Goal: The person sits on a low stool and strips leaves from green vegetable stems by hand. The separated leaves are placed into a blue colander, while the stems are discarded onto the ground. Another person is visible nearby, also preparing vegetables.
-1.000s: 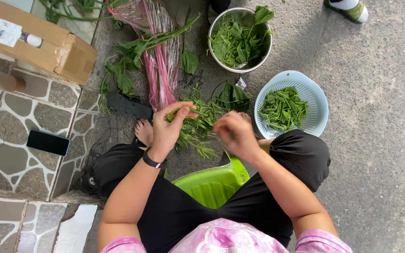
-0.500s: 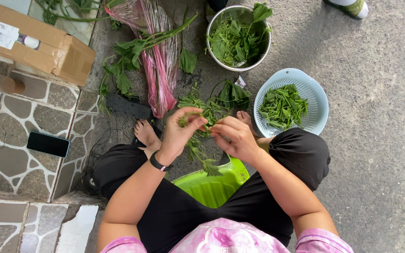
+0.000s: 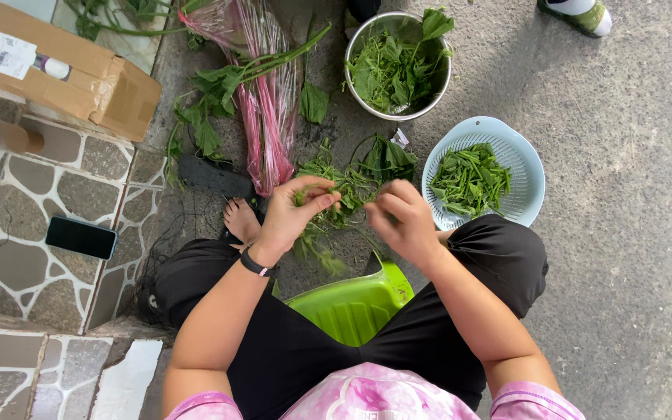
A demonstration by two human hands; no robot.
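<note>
We hold one leafy sprig point(image 3: 334, 204) between our two hands, above the ground in front of our knees. Our left hand point(image 3: 293, 210) pinches its stem with fingers closed around it; our right hand point(image 3: 402, 222) grips the other end, fingers curled on the greens. Just beyond the hands lies one loose pile of greens point(image 3: 367, 167) on the ground. Farther out stand two bowls: one blue colander point(image 3: 526, 167) with picked leaves to the right, and one metal bowl point(image 3: 355, 47) full of leaves beyond it. One pink plastic bag point(image 3: 270, 117) lies to the left of the pile, with a long stalk across it. On the tiled ledge at left we count one black phone point(image 3: 81, 237) and one cardboard box point(image 3: 79, 74). We sit on one green stool point(image 3: 351, 299).
</note>
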